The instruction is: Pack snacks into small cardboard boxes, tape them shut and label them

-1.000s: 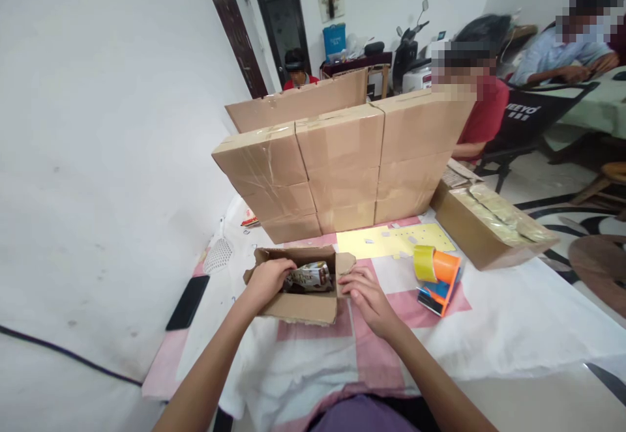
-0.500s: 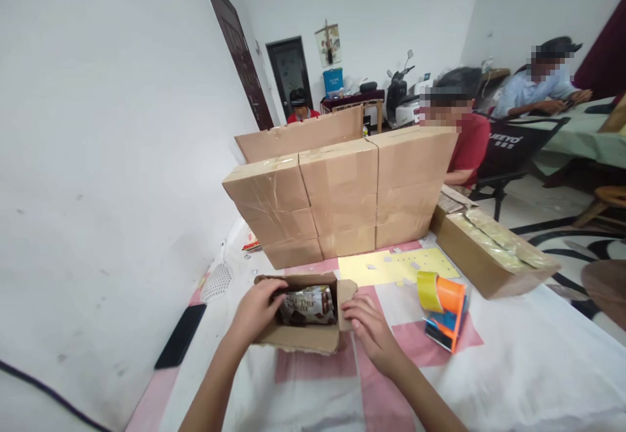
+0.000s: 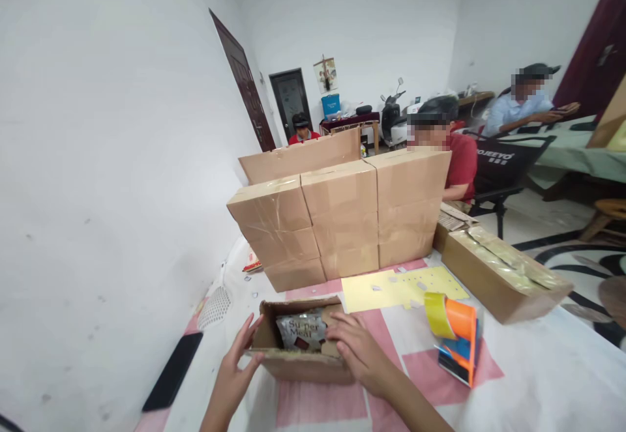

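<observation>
A small open cardboard box (image 3: 308, 367) stands on the cloth in front of me. Inside it lies a shiny packet (image 3: 300, 331) printed "Super Meal". My left hand (image 3: 237, 360) holds the box's left end, thumb at the front corner and fingers at the left rim. With its fingers bent over the right end, my right hand (image 3: 359, 350) grips the short flap, which is folded inward. The right thumb is hidden. To the right stands an orange tape dispenser (image 3: 460, 334) with a yellow roll.
Stacked taped cartons (image 3: 342, 223) form a wall behind the box. A long carton (image 3: 503, 275) lies at the right, near a yellow sheet (image 3: 401, 287). A black phone (image 3: 173, 372) lies at the left. Beyond the cartons sit several people, one in a red shirt (image 3: 462, 165).
My left hand has come out of the box to its left end. The right flap has been folded inward under my right hand. The view has tilted up slightly.
</observation>
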The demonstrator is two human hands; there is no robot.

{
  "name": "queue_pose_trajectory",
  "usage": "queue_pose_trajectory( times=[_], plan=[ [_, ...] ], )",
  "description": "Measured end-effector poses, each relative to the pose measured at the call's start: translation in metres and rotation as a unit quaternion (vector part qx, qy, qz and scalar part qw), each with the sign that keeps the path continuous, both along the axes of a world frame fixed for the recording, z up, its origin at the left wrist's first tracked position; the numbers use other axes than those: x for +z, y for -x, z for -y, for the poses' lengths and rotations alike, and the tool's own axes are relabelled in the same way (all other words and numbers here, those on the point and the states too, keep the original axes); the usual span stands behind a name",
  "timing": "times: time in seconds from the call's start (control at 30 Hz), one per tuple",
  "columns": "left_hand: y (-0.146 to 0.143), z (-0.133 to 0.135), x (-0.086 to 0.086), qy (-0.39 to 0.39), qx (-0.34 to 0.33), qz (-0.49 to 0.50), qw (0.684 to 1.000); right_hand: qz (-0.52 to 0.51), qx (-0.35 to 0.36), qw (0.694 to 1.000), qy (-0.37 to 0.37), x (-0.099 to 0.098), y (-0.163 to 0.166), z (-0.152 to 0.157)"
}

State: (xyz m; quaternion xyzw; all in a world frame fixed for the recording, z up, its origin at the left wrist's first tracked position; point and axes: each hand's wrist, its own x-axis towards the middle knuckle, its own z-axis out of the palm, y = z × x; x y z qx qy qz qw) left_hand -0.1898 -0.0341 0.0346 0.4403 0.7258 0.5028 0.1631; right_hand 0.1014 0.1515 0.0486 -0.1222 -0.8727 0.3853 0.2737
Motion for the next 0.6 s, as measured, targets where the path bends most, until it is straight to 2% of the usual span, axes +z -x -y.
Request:
queue_pose_trajectory(
  times=[0.23,0.43,0.6],
  plan=[
    [0.009,-0.011,-0.012,-0.040,0.008,-0.073,0.997,0.015,0.004,1.000,-0.006,-0.008,0.006,-0.002],
    [0.012,-0.015,-0.014,-0.073,0.023,-0.072,0.994,0.002,-0.005,1.000,0.001,-0.005,0.009,-0.007],
    [0.015,-0.016,-0.022,-0.094,0.062,-0.061,0.992,-0.011,-0.002,1.000,0.023,-0.005,0.008,-0.010]
  ],
)
